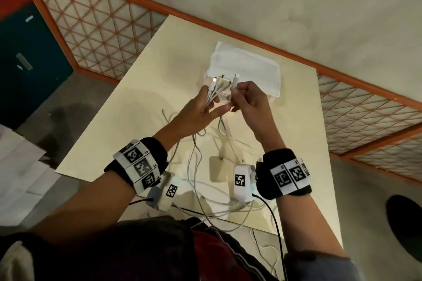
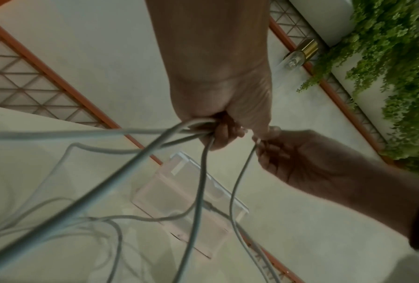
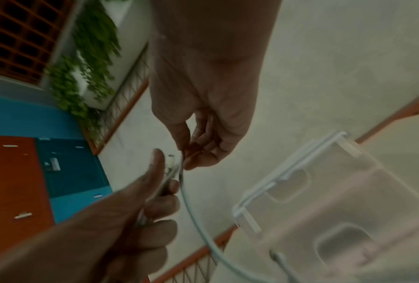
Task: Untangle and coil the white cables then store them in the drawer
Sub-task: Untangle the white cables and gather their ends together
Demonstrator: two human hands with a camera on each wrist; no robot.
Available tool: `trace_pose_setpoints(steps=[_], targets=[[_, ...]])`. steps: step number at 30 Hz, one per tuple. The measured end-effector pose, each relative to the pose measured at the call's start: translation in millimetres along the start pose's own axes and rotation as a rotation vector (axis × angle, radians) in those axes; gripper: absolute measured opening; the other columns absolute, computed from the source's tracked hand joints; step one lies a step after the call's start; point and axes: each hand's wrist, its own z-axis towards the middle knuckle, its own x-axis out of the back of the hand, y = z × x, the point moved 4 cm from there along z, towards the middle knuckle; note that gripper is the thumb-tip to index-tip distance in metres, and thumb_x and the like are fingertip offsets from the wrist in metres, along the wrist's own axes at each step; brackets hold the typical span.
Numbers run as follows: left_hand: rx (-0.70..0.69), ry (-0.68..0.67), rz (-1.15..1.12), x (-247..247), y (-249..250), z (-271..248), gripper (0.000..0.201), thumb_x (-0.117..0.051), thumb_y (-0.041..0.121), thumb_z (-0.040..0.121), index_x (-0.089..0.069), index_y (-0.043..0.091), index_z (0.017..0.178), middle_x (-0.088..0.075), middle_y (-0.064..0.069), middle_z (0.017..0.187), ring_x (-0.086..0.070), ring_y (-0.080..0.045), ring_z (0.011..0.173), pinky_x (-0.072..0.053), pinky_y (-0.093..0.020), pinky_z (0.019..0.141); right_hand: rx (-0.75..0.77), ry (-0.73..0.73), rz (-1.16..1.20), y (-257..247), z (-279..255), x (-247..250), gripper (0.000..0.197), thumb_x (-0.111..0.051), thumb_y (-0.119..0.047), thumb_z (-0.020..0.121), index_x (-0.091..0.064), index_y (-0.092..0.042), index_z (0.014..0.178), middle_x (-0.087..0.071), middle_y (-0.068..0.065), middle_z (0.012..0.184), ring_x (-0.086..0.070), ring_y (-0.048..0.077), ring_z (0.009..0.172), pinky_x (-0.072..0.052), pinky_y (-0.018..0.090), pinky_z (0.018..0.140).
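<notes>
The left hand (image 1: 201, 109) holds a bundle of white cables (image 1: 217, 89) above the middle of the tabletop (image 1: 127, 107), its fingers (image 2: 224, 134) curled round several strands, connector ends pointing toward the far edge. The right hand (image 1: 247, 100), just beside it, pinches the plug end of a single cable (image 1: 234, 85) between thumb and curled fingers (image 3: 203, 153). The slack trails down in tangled loops (image 1: 205, 166) to the near edge; a translucent drawer box (image 1: 246, 68) sits beyond the hands, near the far edge.
</notes>
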Motion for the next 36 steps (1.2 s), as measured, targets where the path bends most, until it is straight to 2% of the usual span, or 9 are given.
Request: trace_pose_setpoints(steps=[3, 9, 12, 15, 20, 26, 29, 32, 36], targets=[[-0.033, 0.022, 0.006, -6, 7, 3, 0.041, -0.053, 0.041, 0.093, -0.047, 0.005, 0.111, -0.065, -0.012, 0.095, -0.061, -0.02, 0.082, -0.047, -0.034, 0.075, 0.016, 0.007, 0.056, -19, -4, 3, 0.009, -0.054, -0.009, 0.094, -0.054, 0.0, 0.095, -0.062, 0.015, 0.082, -0.061, 0.018, 0.066, -0.055, 0.027, 0.064], [-0.166, 0.04, -0.041, -13, 25, 3, 0.019, -0.035, 0.022, 0.102, -0.048, 0.016, 0.09, -0.038, 0.008, 0.073, -0.043, 0.007, 0.06, -0.035, -0.01, 0.063, 0.002, 0.205, 0.043, -7, -14, 0, 0.02, -0.047, -0.027, 0.098, -0.045, -0.008, 0.104, -0.058, 0.001, 0.096, -0.06, 0.017, 0.083, -0.053, 0.03, 0.073], [-0.246, 0.053, -0.062, -10, 33, 6, 0.022, -0.032, 0.017, 0.103, -0.041, 0.031, 0.089, -0.035, 0.006, 0.084, -0.043, 0.007, 0.071, -0.035, -0.008, 0.076, -0.162, 0.02, 0.107, 13, -24, -15, 0.045, -0.026, -0.038, 0.102, -0.046, 0.0, 0.112, -0.063, 0.016, 0.099, -0.065, 0.018, 0.085, -0.053, 0.019, 0.075], [-0.236, 0.018, -0.126, -6, 38, 11, 0.018, -0.028, 0.016, 0.103, -0.043, 0.01, 0.093, -0.042, 0.004, 0.079, -0.045, 0.007, 0.061, -0.036, -0.007, 0.065, -0.187, -0.131, -0.088, 32, -33, -18, 0.059, -0.02, -0.048, 0.1, -0.06, -0.005, 0.092, -0.062, 0.009, 0.068, -0.061, 0.013, 0.064, -0.048, 0.017, 0.068], [-0.266, 0.126, -0.195, 21, 43, 18, 0.023, -0.025, 0.012, 0.103, -0.038, 0.016, 0.084, -0.038, 0.001, 0.068, -0.04, 0.002, 0.057, -0.035, -0.009, 0.061, -0.141, -0.29, -0.322, 74, -47, 10, 0.042, -0.042, -0.043, 0.097, -0.057, -0.018, 0.066, -0.051, 0.002, 0.059, -0.049, 0.015, 0.054, -0.042, 0.03, 0.064], [-0.239, 0.252, -0.15, 41, 35, 16, 0.022, -0.028, 0.018, 0.103, -0.038, 0.022, 0.084, -0.039, 0.011, 0.063, -0.042, 0.001, 0.054, -0.044, -0.023, 0.066, -0.26, -0.356, -0.455, 100, -56, 73, 0.034, -0.04, -0.024, 0.1, -0.059, -0.022, 0.072, -0.057, 0.001, 0.061, -0.054, 0.017, 0.066, -0.04, 0.031, 0.07], [-0.193, 0.165, -0.081, 21, 29, 12, 0.013, -0.033, 0.025, 0.103, -0.043, 0.025, 0.094, -0.041, 0.01, 0.061, -0.045, -0.001, 0.047, -0.05, -0.037, 0.059, -0.27, -0.376, -0.554, 93, -50, 79, 0.032, -0.041, -0.022, 0.1, -0.059, -0.027, 0.074, -0.06, 0.0, 0.067, -0.059, 0.027, 0.073, -0.045, 0.032, 0.07], [-0.169, -0.018, 0.083, -9, 32, 7, 0.019, -0.036, 0.027, 0.102, -0.047, 0.015, 0.112, -0.039, 0.004, 0.059, -0.037, -0.002, 0.041, -0.034, -0.021, 0.046, -0.164, -0.406, -0.562, 64, -42, 63, 0.024, -0.048, -0.026, 0.097, -0.065, -0.027, 0.08, -0.061, 0.0, 0.069, -0.061, 0.028, 0.077, -0.045, 0.019, 0.059], [-0.036, -0.154, 0.084, -27, 21, 5, 0.022, -0.044, 0.033, 0.098, -0.045, 0.011, 0.097, -0.052, -0.001, 0.074, -0.046, -0.009, 0.067, -0.036, -0.021, 0.06, -0.002, -0.333, -0.426, 18, -30, 52, 0.02, -0.053, -0.025, 0.095, -0.07, -0.017, 0.087, -0.058, -0.002, 0.064, -0.055, 0.015, 0.066, -0.041, 0.019, 0.064]])
